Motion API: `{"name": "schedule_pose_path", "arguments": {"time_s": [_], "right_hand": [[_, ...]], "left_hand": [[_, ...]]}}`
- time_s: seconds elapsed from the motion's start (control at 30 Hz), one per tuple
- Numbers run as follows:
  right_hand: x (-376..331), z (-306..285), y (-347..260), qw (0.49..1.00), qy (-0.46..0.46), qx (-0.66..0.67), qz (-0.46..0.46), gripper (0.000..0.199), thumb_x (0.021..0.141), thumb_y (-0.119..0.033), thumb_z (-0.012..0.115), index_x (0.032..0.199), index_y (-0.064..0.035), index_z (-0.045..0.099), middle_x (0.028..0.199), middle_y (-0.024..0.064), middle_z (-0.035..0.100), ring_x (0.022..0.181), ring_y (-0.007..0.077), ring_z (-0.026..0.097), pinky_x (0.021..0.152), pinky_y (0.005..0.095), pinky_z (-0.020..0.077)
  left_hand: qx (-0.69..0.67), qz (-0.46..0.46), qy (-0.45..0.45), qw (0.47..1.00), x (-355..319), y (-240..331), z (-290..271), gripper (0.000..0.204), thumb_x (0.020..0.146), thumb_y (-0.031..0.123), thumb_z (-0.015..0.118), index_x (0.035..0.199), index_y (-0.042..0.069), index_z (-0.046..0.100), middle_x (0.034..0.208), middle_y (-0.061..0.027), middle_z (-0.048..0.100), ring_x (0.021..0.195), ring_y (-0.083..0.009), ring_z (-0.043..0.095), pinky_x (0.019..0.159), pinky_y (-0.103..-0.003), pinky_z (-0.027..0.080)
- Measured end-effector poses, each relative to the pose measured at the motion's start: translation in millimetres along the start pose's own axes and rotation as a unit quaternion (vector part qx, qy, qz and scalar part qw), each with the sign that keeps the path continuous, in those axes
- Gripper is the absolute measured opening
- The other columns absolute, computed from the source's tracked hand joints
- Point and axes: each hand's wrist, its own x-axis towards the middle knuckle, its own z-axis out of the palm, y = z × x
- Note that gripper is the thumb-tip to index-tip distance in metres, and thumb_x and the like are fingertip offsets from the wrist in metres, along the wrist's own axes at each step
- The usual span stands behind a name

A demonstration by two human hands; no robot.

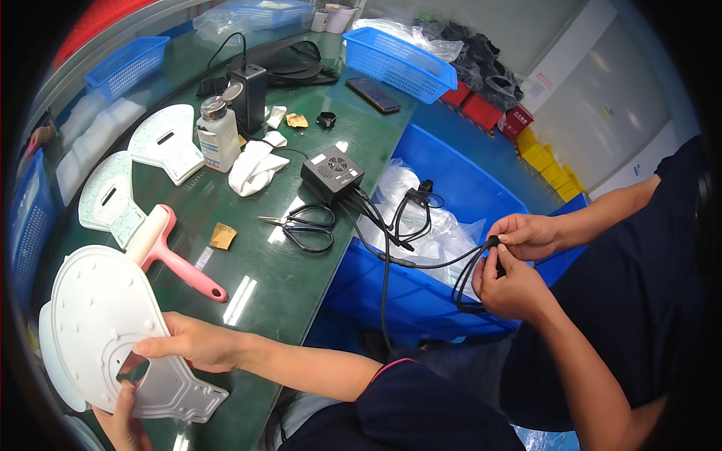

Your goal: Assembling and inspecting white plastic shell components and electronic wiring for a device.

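A white plastic panel (105, 301), with a broad rounded end, molded ridges and a cutout, is tilted up at the lower left. My right hand (199, 342) grips its right edge, the thumb lying across the face by the cutout. From below, my left hand (124, 421) holds it with the thumb at the cutout's lower edge; its other fingers are mostly hidden. Just beyond the panel lies a lint roller (184, 263) with a pink handle and pale roll. Two flat, patterned, fan-shaped pieces with slots, one nearer (113, 199) and one farther (165, 143), lie past it.
Black-handled scissors (304, 225), a vented black box (332, 175) with cables, a white bottle (218, 139), and a phone (374, 95) are on the green table (263, 301). At right, a co-worker's hands (519, 263) hold a bundled black cable above a blue bin (451, 173).
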Motion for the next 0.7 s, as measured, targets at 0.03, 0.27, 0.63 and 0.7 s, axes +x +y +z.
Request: {"name": "schedule_pose_path", "arguments": {"time_s": [0.03,0.27,0.63,0.7], "right_hand": [[0.0,0.5,-0.2,1.000,0.004,0.001,0.000,0.036,0.086,-0.013,0.052,0.119,-0.0002,0.045,0.111,0.0075,0.053,0.097,0.0156,0.053,0.087,0.0302,0.0416],[0.5,-0.3,0.4,1.000,-0.005,0.021,-0.001,0.039,0.086,-0.012,0.050,0.123,0.0005,0.041,0.116,0.0115,0.051,0.098,0.0200,0.055,0.086,0.0330,0.0443],[0.2,-3.6,2.4,1.000,-0.020,0.004,-0.002,0.040,0.087,-0.018,0.053,0.123,-0.0020,0.042,0.116,0.0077,0.052,0.103,0.0173,0.051,0.093,0.0313,0.0380],[0.2,-3.1,2.2,1.000,-0.017,-0.007,-0.003,0.039,0.087,-0.018,0.053,0.122,-0.0023,0.043,0.114,0.0069,0.053,0.102,0.0161,0.052,0.091,0.0305,0.0384]], "left_hand": [[-0.002,0.001,-0.002,1.000,0.6,-0.9,-1.1,0.051,0.077,0.009,0.062,0.121,-0.002,0.038,0.108,-0.0101,0.052,0.095,-0.0165,0.052,0.088,-0.030,0.039],[0.012,-0.006,-0.009,1.000,2.0,-2.2,-4.8,0.047,0.079,0.011,0.060,0.120,-0.002,0.040,0.107,-0.0086,0.053,0.096,-0.0150,0.051,0.088,-0.029,0.038],[-0.010,-0.011,0.005,1.000,2.8,-5.4,-5.3,0.044,0.079,0.010,0.060,0.118,0.000,0.043,0.101,-0.0047,0.053,0.090,-0.0119,0.050,0.083,-0.027,0.038],[-0.010,-0.012,0.010,1.000,2.1,-3.3,-3.4,0.044,0.079,0.010,0.060,0.118,0.000,0.043,0.101,-0.0047,0.053,0.091,-0.0119,0.050,0.084,-0.027,0.038]]}}
